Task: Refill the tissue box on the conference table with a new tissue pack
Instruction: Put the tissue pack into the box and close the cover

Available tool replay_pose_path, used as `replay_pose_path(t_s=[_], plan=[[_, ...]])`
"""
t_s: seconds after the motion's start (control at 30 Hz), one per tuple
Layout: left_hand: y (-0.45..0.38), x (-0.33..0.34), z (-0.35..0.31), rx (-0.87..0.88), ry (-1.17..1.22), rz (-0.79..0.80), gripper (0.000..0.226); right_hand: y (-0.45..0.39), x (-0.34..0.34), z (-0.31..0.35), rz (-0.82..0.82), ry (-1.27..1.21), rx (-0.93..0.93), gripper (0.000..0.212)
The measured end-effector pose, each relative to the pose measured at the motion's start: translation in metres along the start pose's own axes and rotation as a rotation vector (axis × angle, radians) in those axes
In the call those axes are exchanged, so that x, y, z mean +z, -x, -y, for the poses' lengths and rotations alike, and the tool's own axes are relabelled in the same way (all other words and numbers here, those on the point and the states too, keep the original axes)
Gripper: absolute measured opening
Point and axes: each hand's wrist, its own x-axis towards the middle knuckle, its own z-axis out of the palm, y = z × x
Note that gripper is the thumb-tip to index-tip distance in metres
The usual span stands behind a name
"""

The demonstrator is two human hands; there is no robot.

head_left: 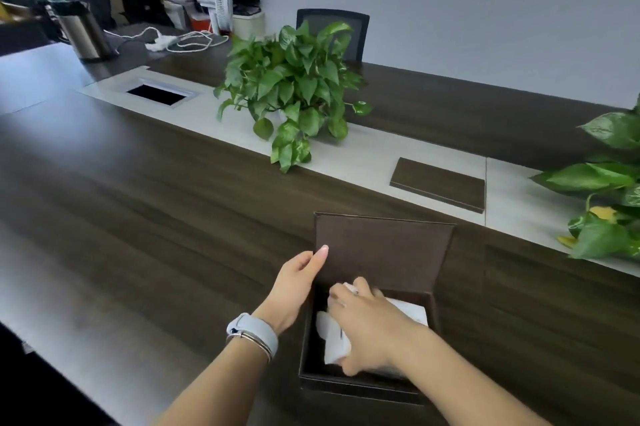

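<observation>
A dark brown tissue box (349,387) stands on the conference table near the front edge, its hinged lid (388,249) raised upright. My left hand (294,283) holds the lid's left edge, thumb on its inner face. My right hand (367,325) reaches down into the box and grips a white tissue pack (332,335), which lies inside; a white corner of it shows past my wrist at the right. Most of the pack is hidden under my hand.
A leafy potted plant (294,86) stands on the table's pale centre strip (363,155), with a second plant (602,190) at the right edge. A flat brown cover panel (438,183) and an open cable hatch (156,95) sit in the strip. A chair (332,31) is behind.
</observation>
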Motion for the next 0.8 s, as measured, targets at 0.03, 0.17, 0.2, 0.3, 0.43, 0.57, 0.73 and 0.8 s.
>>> replay_pose_path(t_s=[0.03,0.17,0.2,0.3,0.43,0.57,0.73,0.8], plan=[[0.000,-0.002,-0.002,0.006,-0.011,0.003,0.044,-0.008,0.005,0.001,0.050,0.042,0.010,0.057],[0.001,-0.003,-0.003,0.016,-0.022,0.014,0.042,-0.030,0.022,0.006,0.173,0.194,0.010,0.062],[0.000,-0.003,-0.003,0.024,-0.024,0.015,0.042,-0.033,0.024,0.007,0.176,0.207,0.008,0.061],[0.000,-0.004,-0.003,0.023,-0.009,0.029,0.047,-0.038,0.029,0.009,0.143,0.179,0.013,0.059],[-0.002,-0.001,-0.002,0.022,0.005,0.018,0.042,-0.038,0.040,0.005,0.059,0.025,0.016,0.066],[-0.002,0.000,0.001,0.021,0.039,0.001,0.038,-0.022,0.037,-0.009,-0.031,-0.242,-0.015,0.088],[-0.001,0.001,0.003,0.019,0.044,0.011,0.031,0.002,0.032,-0.027,-0.012,-0.297,0.065,0.099],[0.000,0.002,0.002,0.018,0.045,0.012,0.032,0.002,0.035,-0.026,-0.012,-0.290,0.076,0.097]])
